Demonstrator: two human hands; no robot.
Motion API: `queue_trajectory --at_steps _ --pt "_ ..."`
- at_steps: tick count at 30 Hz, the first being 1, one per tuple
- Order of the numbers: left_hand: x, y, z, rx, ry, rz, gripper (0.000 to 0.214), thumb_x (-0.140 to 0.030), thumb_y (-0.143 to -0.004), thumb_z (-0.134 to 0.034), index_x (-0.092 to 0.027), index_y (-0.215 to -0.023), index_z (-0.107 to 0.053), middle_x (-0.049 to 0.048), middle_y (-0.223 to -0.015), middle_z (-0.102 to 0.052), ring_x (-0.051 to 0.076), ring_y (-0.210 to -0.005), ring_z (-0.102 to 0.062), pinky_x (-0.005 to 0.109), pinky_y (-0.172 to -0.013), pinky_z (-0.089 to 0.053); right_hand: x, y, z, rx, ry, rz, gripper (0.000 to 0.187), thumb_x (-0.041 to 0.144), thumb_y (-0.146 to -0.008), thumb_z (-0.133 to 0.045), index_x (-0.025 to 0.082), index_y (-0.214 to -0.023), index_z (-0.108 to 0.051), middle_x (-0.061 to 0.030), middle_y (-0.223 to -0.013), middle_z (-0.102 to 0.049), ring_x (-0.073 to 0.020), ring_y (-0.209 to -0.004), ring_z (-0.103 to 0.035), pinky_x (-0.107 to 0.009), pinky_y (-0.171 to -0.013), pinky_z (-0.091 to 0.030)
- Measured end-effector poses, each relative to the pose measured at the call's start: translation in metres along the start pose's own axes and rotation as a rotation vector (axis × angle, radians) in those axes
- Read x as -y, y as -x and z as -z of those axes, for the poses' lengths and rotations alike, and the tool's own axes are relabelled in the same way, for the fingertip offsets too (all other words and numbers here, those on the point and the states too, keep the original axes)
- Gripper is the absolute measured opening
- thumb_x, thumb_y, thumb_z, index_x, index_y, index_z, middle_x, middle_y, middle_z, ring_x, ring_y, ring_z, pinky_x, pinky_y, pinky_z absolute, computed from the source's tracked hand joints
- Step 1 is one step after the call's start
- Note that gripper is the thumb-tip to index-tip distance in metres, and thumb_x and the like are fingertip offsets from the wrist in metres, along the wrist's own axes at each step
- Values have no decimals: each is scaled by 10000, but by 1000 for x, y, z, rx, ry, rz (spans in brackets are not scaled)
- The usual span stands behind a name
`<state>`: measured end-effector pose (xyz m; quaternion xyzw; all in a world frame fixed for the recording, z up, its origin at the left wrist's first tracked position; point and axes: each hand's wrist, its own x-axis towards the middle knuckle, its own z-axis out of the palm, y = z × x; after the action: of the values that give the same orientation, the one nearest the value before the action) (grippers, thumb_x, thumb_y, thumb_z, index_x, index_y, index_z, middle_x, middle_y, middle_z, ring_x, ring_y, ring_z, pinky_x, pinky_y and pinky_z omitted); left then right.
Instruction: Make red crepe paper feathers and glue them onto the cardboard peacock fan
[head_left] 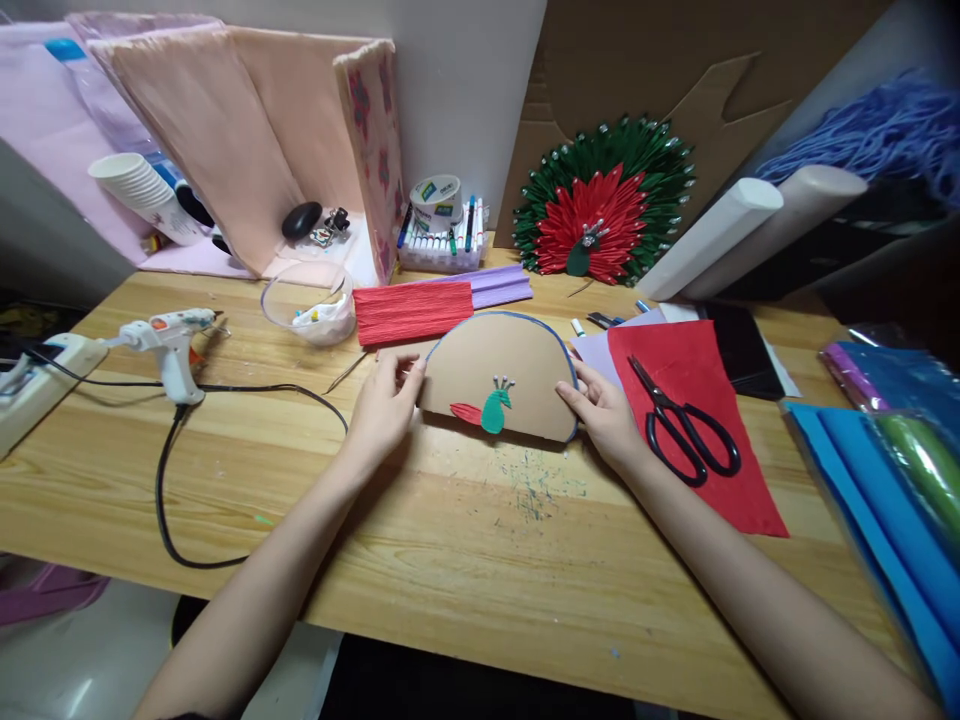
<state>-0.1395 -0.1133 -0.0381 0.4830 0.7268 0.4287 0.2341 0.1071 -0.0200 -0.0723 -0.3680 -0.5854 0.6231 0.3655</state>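
Note:
A half-round cardboard piece (499, 365) with a blue-drawn edge stands tilted on the wooden table (450, 540). A small green peacock body (496, 408) and one red petal are stuck near its lower edge. My left hand (384, 405) grips its left side, fingers curled round the edge. My right hand (604, 415) pinches its lower right corner. Just behind lie a bundle of red strips (412, 310) and purple strips (501, 285).
A glue gun (171, 340) with a black cord lies at the left, by a power strip (37, 380). Black scissors (682, 425) rest on red felt (697, 400) at the right. A finished red-and-green peacock fan (604, 200), markers, a clear bowl (309, 305) and blue sheets (877, 480) surround the middle.

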Motion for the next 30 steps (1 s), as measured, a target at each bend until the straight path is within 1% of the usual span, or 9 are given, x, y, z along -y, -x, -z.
queue_trajectory --at_steps 4,6,12,16,19,22,25,28,30 --pt "-2 0 -2 285 313 126 362 -471 -825 -463 -165 -878 -649 37 -849 -674 204 -833 -598 317 -760 -451 -1 0 2 -2 -42 18 487 375 -785 -614 262 -1243 -492 -37 -1232 -586 -248 -1153 -528 -397 -929 -490" --pt "-5 1 -3 344 450 170 361 -469 -809 -495 -164 -913 -660 35 -839 -688 201 -803 -609 310 -739 -457 -1 0 2 -10 -45 36 489 378 -789 -611 267 -1249 -488 -33 -1249 -573 -248 -1175 -509 -397 -952 -471" --pt "-10 6 -5 285 602 201 363 -453 -785 -551 -159 -968 -658 44 -888 -702 202 -816 -624 306 -762 -455 2 1 2 -14 -27 11 505 422 -811 -568 252 -1274 -466 -42 -1230 -589 -254 -1166 -517 -406 -934 -480" --pt "-13 8 -10 253 593 273 392 -458 -757 -583 -124 -951 -646 71 -888 -697 219 -839 -622 317 -751 -464 5 2 0 -8 -1 33 516 385 -794 -603 245 -1271 -466 -35 -1260 -566 -241 -1171 -513 -394 -970 -453" --pt "-14 11 -14 272 552 256 423 -421 -721 -638 -109 -1004 -605 102 -971 -673 224 -886 -613 338 -797 -464 6 3 -1 -23 9 33 513 374 -799 -600 240 -1274 -460 -34 -1274 -554 -232 -1199 -486 -394 -1010 -414" --pt "-15 13 -15 168 487 114 540 -374 -686 -688 -144 -1140 -506 124 -1154 -585 226 -1019 -566 362 -877 -442 6 2 -1 -32 4 28 516 374 -802 -597 234 -1277 -454 -40 -1266 -560 -232 -1201 -485 -405 -1025 -397" --pt "-18 15 -10 -11 200 -176 680 -345 -632 -743 -233 -1228 -435 99 -1270 -474 235 -1145 -461 409 -950 -387 4 2 1 -37 -14 24 509 369 -800 -600 233 -1270 -459 -47 -1255 -569 -238 -1164 -521 -419 -1013 -410" --pt "-24 17 -2 28 -110 -455 370 -333 -675 -715 -273 -1022 -603 53 -1220 -501 247 -1161 -408 465 -990 -317 2 1 2 -33 -13 22 516 366 -802 -599 240 -1280 -450 -48 -1257 -567 -239 -1145 -536 -425 -1008 -415" --pt "-26 17 0 91 -191 -537 183 -327 -715 -680 -269 -887 -656 42 -1153 -544 245 -1129 -412 472 -972 -324 2 1 2 -31 1 26 528 371 -803 -596 241 -1290 -441 -46 -1264 -561 -239 -1159 -524 -425 -1011 -411"
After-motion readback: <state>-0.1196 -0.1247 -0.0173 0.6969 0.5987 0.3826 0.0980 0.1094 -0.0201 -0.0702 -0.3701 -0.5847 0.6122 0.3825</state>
